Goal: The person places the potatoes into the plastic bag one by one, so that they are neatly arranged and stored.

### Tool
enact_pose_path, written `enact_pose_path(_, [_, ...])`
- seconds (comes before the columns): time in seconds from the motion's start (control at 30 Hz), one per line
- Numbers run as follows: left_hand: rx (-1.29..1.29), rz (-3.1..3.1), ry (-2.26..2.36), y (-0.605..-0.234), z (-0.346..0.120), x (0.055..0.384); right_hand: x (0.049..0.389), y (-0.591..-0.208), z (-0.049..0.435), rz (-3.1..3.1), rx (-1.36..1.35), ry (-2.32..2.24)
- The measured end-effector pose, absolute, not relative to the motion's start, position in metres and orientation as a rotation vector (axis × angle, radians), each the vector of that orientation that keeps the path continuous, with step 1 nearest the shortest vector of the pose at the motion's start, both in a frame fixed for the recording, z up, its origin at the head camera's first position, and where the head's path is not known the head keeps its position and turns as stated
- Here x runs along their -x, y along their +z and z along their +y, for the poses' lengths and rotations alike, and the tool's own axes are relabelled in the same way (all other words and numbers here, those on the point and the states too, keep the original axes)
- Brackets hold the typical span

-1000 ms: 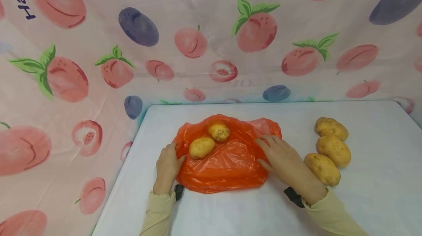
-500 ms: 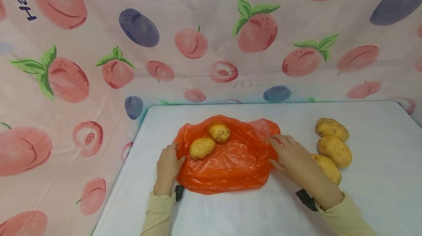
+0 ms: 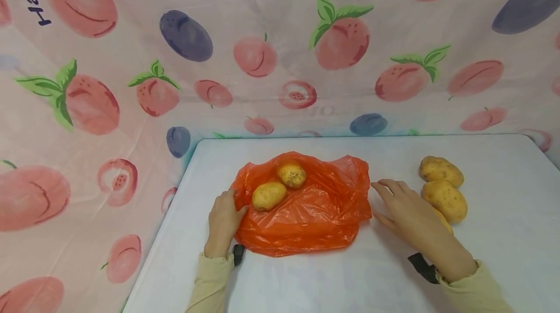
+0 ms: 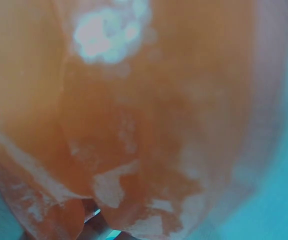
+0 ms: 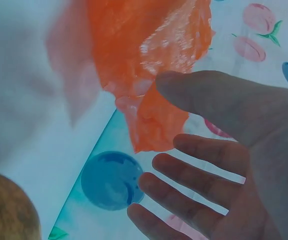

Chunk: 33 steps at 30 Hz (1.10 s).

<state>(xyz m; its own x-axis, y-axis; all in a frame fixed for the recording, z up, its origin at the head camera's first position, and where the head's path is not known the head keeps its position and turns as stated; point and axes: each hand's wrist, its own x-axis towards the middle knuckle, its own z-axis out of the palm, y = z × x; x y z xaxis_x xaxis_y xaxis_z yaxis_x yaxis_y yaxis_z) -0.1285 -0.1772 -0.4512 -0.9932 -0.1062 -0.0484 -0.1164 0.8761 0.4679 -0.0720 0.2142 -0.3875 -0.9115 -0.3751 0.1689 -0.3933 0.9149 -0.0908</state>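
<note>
A red plastic bag (image 3: pixel 302 211) lies spread on the white table, with two potatoes (image 3: pixel 269 196) resting in it toward its left. At the bag's left edge, my left hand (image 3: pixel 223 218) pinches the film between thumb and fingers. The left wrist view is mostly filled by blurred bag film (image 4: pixel 134 110). My right hand (image 3: pixel 409 216) is just off the bag's right side, fingers spread and holding nothing. Seen from the right wrist, the thumb (image 5: pixel 204 92) overlaps the bag's hanging edge. Beside that hand is a group of potatoes (image 3: pixel 445 201), one of them largely hidden behind it.
A cloth backdrop (image 3: pixel 280 60) printed with fruit stands behind and to the left of the table (image 3: pixel 323 284). The farthest of the right-hand potatoes (image 3: pixel 441 171) lies near the back of the table.
My right hand has moved right, from over the bag's right part to outside its edge, covering more of the nearest loose potato. The bag's right side has shifted slightly; my left hand stays put.
</note>
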Motion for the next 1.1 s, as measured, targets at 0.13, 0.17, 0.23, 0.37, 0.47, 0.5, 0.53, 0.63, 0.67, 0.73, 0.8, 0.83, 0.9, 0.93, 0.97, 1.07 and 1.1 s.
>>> enact_pose_path(0.13, [0.183,3.025,0.742,-0.451,-0.177,0.129,0.071,-0.389,0.22,-2.924,-0.571,0.205])
enact_pose_path(0.17, [0.184,3.024,0.744,-0.451,-0.176,0.129,0.071,-0.389,0.222,-2.93,-0.562,0.214])
enact_pose_path(0.23, [0.188,3.016,0.749,-0.45,-0.176,0.129,0.071,-0.39,0.225,-2.951,-0.542,0.228])
enact_pose_path(0.37, [0.189,3.007,0.756,-0.45,-0.176,0.129,0.068,-0.391,0.232,-2.97,-0.515,0.233])
enact_pose_path(0.47, [0.187,3.004,0.756,-0.451,-0.176,0.129,0.067,-0.392,0.236,-2.978,-0.505,0.223])
enact_pose_path(0.5, [0.185,3.005,0.758,-0.451,-0.177,0.128,0.066,-0.393,0.238,-2.981,-0.499,0.217])
enact_pose_path(0.53, [0.184,3.004,0.759,-0.451,-0.177,0.128,0.066,-0.393,0.239,-2.983,-0.496,0.212])
enact_pose_path(0.63, [0.178,3.007,0.763,-0.451,-0.177,0.128,0.064,-0.395,0.244,-2.975,-0.489,0.202])
enact_pose_path(0.67, [0.177,3.01,0.765,-0.452,-0.177,0.128,0.064,-0.396,0.246,-2.972,-0.486,0.205])
enact_pose_path(0.73, [0.174,3.015,0.768,-0.452,-0.177,0.128,0.063,-0.398,0.249,-2.962,-0.482,0.217])
enact_pose_path(0.8, [0.172,3.019,0.765,-0.452,-0.177,0.128,0.063,-0.4,0.252,-2.962,-0.473,0.223])
enact_pose_path(0.83, [0.173,3.018,0.765,-0.453,-0.177,0.129,0.063,-0.401,0.253,-2.964,-0.469,0.223])
enact_pose_path(0.9, [0.174,3.016,0.76,-0.453,-0.178,0.128,0.063,-0.403,0.255,-2.968,-0.46,0.225])
enact_pose_path(0.93, [0.176,3.014,0.762,-0.453,-0.178,0.128,0.063,-0.404,0.257,-2.97,-0.458,0.222])
enact_pose_path(0.97, [0.176,3.011,0.761,-0.452,-0.178,0.128,0.063,-0.405,0.258,-2.972,-0.457,0.219])
enact_pose_path(1.07, [0.175,3.007,0.763,-0.452,-0.178,0.128,0.062,-0.408,0.262,-2.955,-0.465,0.219])
enact_pose_path(1.1, [0.174,3.007,0.762,-0.452,-0.178,0.128,0.062,-0.409,0.263,-2.946,-0.473,0.219])
